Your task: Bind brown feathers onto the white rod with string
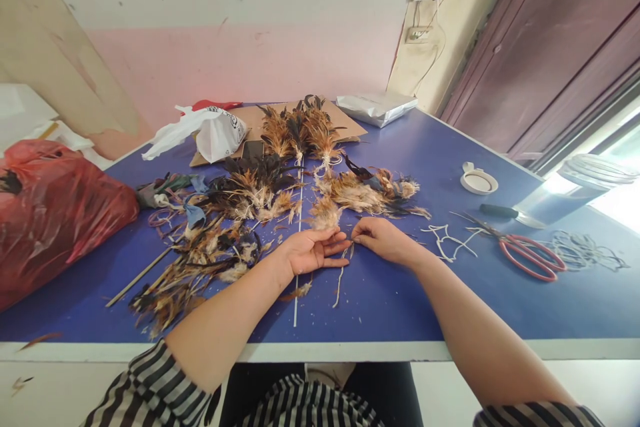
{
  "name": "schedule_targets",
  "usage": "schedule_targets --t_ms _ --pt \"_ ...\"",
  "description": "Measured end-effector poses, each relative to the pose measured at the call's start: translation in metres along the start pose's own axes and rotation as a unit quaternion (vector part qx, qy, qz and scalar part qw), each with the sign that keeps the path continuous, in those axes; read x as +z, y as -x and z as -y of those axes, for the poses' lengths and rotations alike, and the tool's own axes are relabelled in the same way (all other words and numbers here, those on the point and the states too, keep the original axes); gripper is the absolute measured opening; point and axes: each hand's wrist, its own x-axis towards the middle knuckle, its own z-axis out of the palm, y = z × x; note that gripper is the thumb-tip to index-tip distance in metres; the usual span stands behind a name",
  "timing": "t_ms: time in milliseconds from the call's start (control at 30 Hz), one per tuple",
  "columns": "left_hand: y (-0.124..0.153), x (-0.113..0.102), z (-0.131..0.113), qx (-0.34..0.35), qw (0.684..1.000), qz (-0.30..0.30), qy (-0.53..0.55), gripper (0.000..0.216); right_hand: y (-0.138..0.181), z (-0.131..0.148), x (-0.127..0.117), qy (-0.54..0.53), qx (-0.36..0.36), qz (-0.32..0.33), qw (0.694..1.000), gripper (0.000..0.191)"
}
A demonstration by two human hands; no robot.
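Note:
Palm up over the blue table, my left hand (320, 251) has its thumb and forefinger closed on the base of a small feather bunch (325, 212), tan and fluffy; its lower fingers are stretched out. Just to its right, my right hand (383, 237) is palm down, thumb and forefinger pinched on a thin white string (340, 285) beside the left fingertips. The string's loose end trails down on the table. Beyond the hands lie a pile of brown and tan feathers (367, 193) and a dark feather pile (255, 187).
Tied feather bunches (300, 127) rest on cardboard (350, 121) at the back. Feathers on sticks (205, 253) and a red plastic bag (60, 213) are left. Red-handled scissors (533, 257), a knife (510, 213), cut string (590, 250) and a white lid (479, 180) lie right.

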Motion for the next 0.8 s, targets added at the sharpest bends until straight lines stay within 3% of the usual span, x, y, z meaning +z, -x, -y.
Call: schedule_targets --t_ms 200,400,600,800 --pt "-0.001 -0.001 0.0 -0.004 1.0 0.003 0.0 0.008 0.005 -0.005 -0.008 0.005 0.043 0.01 0.999 0.013" --pt "-0.001 -0.001 0.001 0.002 1.0 0.005 -0.001 0.008 0.006 0.003 -0.008 0.005 0.008 -0.042 0.999 0.014" --pt "0.0 0.0 0.001 0.003 1.0 0.0 -0.001 0.007 0.004 0.012 0.003 -0.061 0.082 0.031 0.994 0.016" --pt "-0.001 0.0 0.001 0.003 1.0 -0.008 0.0 0.008 0.0 0.008 0.014 -0.072 0.117 0.014 0.99 0.017"
